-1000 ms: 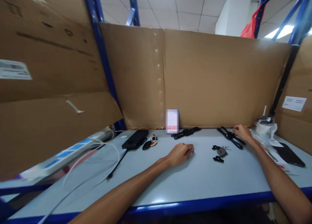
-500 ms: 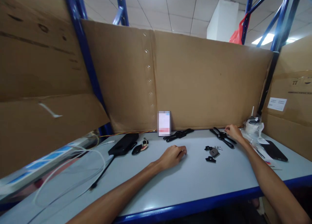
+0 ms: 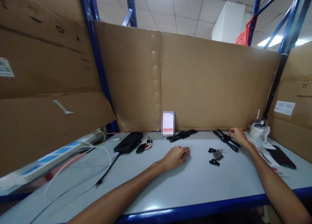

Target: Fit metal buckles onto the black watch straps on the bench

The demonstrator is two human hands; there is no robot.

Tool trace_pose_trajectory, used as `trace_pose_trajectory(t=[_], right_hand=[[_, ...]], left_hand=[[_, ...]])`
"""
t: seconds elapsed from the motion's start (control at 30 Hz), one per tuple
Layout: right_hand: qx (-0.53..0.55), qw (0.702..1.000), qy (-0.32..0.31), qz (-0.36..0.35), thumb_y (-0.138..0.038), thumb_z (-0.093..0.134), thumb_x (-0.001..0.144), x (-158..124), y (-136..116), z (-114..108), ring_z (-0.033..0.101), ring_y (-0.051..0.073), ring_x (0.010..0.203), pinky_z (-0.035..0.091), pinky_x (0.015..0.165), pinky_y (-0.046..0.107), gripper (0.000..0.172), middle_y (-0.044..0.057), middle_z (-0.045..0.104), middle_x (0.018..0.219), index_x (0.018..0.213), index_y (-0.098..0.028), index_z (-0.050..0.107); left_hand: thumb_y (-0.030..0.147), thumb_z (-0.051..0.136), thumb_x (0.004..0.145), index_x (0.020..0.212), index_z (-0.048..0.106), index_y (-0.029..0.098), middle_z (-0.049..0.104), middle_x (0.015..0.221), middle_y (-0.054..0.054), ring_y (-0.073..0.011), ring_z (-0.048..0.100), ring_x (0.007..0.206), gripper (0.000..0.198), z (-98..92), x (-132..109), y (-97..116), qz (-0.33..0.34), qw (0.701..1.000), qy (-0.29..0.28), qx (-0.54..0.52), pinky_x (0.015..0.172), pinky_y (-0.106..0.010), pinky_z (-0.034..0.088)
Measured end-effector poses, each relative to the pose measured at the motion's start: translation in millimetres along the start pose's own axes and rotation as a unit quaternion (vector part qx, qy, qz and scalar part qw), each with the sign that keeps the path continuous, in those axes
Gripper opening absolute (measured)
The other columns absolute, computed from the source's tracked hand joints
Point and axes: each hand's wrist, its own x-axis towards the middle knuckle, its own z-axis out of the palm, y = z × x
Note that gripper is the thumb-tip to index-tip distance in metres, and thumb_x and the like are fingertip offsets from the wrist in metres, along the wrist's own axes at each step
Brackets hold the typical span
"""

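Note:
My left hand [image 3: 176, 156] rests on the table with its fingers curled in, and nothing shows in them. Toward the back right, my right hand [image 3: 237, 135] reaches beside a black X-shaped part [image 3: 226, 139] with long arms; its fingers are pinched together, and whatever is between them is too small to make out. Between the hands lie a grey square metal piece [image 3: 218, 155], small silver pieces [image 3: 222, 150] and two small black brackets, a rear one [image 3: 211, 150] and a front one [image 3: 214, 162]. Another black armed part [image 3: 182, 135] lies at the back.
A phone with a lit screen [image 3: 168, 123] leans on the cardboard wall [image 3: 207, 84]. At left are a black power bank [image 3: 128, 143], keys [image 3: 147, 144], white cables [image 3: 107, 167] and a power strip [image 3: 48, 159]. Plastic-wrapped items [image 3: 258, 130] and a dark phone [image 3: 282, 156] lie right.
The whole view has shifted slightly, so things appear a little farther right. Both hands stay in nearly the same places over the table.

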Motion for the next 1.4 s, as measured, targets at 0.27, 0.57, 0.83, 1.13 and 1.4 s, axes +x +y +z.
trace_pose_trajectory(t=[0.27, 0.57, 0.83, 1.13, 1.4], right_hand=[[-0.01, 1.0, -0.006, -0.007, -0.028, 0.056, 0.088, 2.7, 1.4, 1.5, 0.067, 0.02, 0.083, 0.042, 0.068, 0.024, 0.024, 0.009, 0.076, 0.09, 0.095, -0.02, 0.079], [-0.006, 1.0, -0.007, -0.008, -0.023, 0.056, 0.087, -13.1, -25.1, -13.7, 0.069, 0.022, 0.091, 0.042, 0.07, 0.024, 0.024, 0.01, 0.077, 0.096, 0.093, -0.019, 0.079], [0.035, 0.995, -0.047, -0.081, -0.026, 0.058, 0.087, -28.9, -59.1, -41.3, 0.068, 0.018, 0.082, 0.042, 0.069, 0.022, 0.022, 0.008, 0.076, 0.087, 0.093, -0.019, 0.077], [0.066, 0.932, -0.345, -0.094, -0.023, 0.072, 0.068, -47.9, -75.2, -52.3, 0.057, 0.012, 0.052, 0.042, 0.049, 0.021, 0.019, 0.0, 0.063, 0.059, 0.086, -0.016, 0.071], [0.06, 0.919, -0.38, -0.089, -0.03, 0.071, 0.072, -49.1, -80.2, -38.0, 0.057, 0.013, 0.052, 0.043, 0.048, 0.021, 0.02, -0.001, 0.06, 0.056, 0.087, -0.016, 0.067]], left_hand=[[0.027, 0.041, 0.096, 0.096, 0.069, 0.021, 0.071, 0.082, -0.005, -0.019, 0.064, 0.076, 0.028, 0.8, -0.8, -1.7, -0.005, 1.0, -0.001, -0.024, 0.071, -0.028, 0.039], [0.019, 0.044, 0.092, 0.099, 0.068, 0.02, 0.072, 0.088, -0.006, -0.0204, 0.066, 0.082, 0.025, -6.9, 1.5, 6.6, -0.041, 0.998, 0.015, 0.039, 0.07, -0.027, 0.041], [0.027, 0.042, 0.097, 0.114, 0.063, 0.006, 0.062, 0.116, -0.023, -0.0315, 0.056, 0.111, 0.035, -8.3, 82.1, -26.3, -0.098, 0.959, 0.039, 0.265, 0.09, -0.039, 0.042], [0.029, 0.042, 0.096, 0.112, 0.068, 0.005, 0.064, 0.113, -0.026, -0.0354, 0.056, 0.111, 0.038, 0.2, 94.1, -41.1, -0.123, 0.942, 0.004, 0.313, 0.088, -0.041, 0.039], [0.027, 0.043, 0.095, 0.115, 0.063, 0.002, 0.064, 0.116, -0.027, -0.0356, 0.056, 0.112, 0.038, 12.5, 89.7, -46.8, -0.142, 0.949, 0.037, 0.281, 0.092, -0.043, 0.04]])
